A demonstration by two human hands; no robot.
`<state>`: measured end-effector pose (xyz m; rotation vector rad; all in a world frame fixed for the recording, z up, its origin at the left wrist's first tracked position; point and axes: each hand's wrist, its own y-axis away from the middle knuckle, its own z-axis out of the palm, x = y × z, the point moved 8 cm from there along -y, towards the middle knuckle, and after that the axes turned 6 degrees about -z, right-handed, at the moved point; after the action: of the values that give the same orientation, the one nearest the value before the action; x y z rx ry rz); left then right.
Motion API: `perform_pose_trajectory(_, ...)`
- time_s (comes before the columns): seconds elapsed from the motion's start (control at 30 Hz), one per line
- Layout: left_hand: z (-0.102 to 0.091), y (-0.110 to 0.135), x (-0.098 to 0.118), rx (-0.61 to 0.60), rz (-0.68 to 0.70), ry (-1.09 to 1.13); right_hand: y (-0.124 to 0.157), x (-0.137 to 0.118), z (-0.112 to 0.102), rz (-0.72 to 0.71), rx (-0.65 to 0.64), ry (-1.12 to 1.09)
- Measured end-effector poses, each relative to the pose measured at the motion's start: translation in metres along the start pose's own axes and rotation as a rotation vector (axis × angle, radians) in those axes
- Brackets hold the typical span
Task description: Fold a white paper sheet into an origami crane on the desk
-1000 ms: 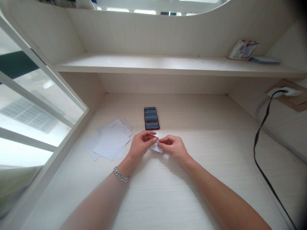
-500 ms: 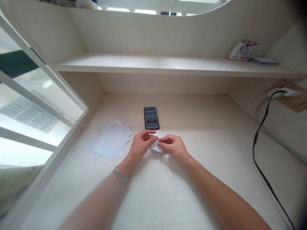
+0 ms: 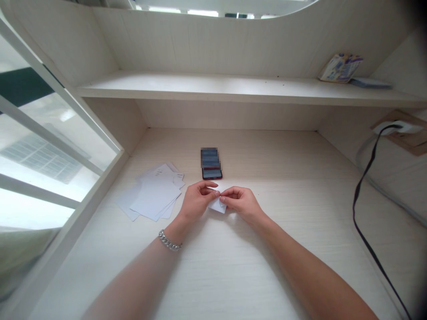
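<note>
A small folded piece of white paper (image 3: 217, 206) is held between both hands, just above the middle of the desk. My left hand (image 3: 199, 198) pinches its left side with thumb and fingers; a silver chain bracelet (image 3: 169, 240) circles that wrist. From the other side, my right hand (image 3: 240, 201) grips the paper with thumb and forefinger, the tips of both hands nearly touching. Fingers cover much of the paper, so its full shape is hidden. Right beyond the hands lies a smartphone (image 3: 211, 174), its screen lit and partly blurred out.
Several loose white sheets (image 3: 155, 191) overlap left of my hands. A black cable (image 3: 356, 195) hangs from the wall socket (image 3: 405, 128) on the right. Above the desk's back runs a shelf (image 3: 200, 84) with a colourful packet (image 3: 340, 68). A slatted rail (image 3: 50, 129) borders the left side.
Both hands stay in nearly the same place with the paper. The fingertips have shifted very slightly on it, and the whole view has moved a touch.
</note>
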<state>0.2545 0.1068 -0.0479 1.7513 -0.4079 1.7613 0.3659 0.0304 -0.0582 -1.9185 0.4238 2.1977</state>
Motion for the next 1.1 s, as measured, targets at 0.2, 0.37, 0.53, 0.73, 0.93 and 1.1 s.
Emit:
perform_pose_trajectory(0.2,0.0015,-0.0004,-0.0003,-0.023,-0.011,0.049,0.0008,-0.0006,0.0008,-0.016,0.002,0.02)
perform_pose_trajectory(0.37,0.0016,-0.0009,-0.0008,-0.022,-0.009,0.051,0.0014,-0.0027,0.0017,-0.025,0.004,0.036)
perform_pose_trajectory(0.53,0.0017,-0.0004,0.0,-0.007,-0.018,0.078,0.0018,-0.0038,0.0018,-0.03,0.014,0.047)
perform_pose_trajectory(0.73,0.0031,-0.0009,0.0004,-0.03,-0.046,0.107,0.0024,-0.0019,0.0022,-0.013,0.034,-0.01)
perform_pose_trajectory(0.93,0.0032,-0.0018,-0.0002,-0.041,-0.041,0.131,0.0017,-0.0009,-0.0015,-0.037,0.073,-0.043)
perform_pose_trajectory(1.1,0.003,0.0004,0.0024,-0.042,0.006,0.093,0.0028,-0.0054,-0.0016,-0.065,0.084,0.014)
